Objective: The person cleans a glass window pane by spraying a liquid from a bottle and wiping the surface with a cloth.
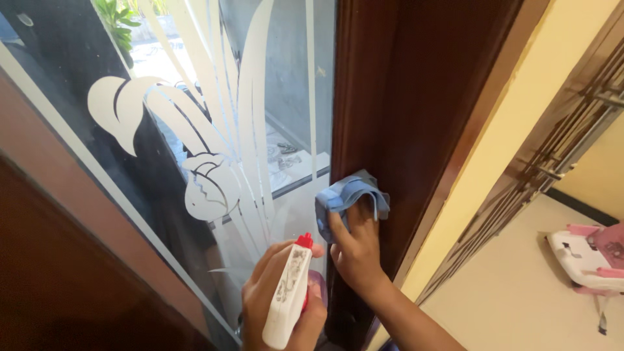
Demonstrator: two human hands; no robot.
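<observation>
Up close, right hand pressing blue cloth to dark wooden frame, left hand gripping spray bottle.

Worn on the head, tilted down and canted hard to one side, so that the dark wooden door frame and the etched glass pane slant across the picture. Close in on the frame and pane, with the right hand and its blue cloth near the middle, the left hand and its white spray bottle at the lower edge, and further off at the right a pale floor, a metal grille and a pink and white object. Only one view, nothing shared with another
</observation>
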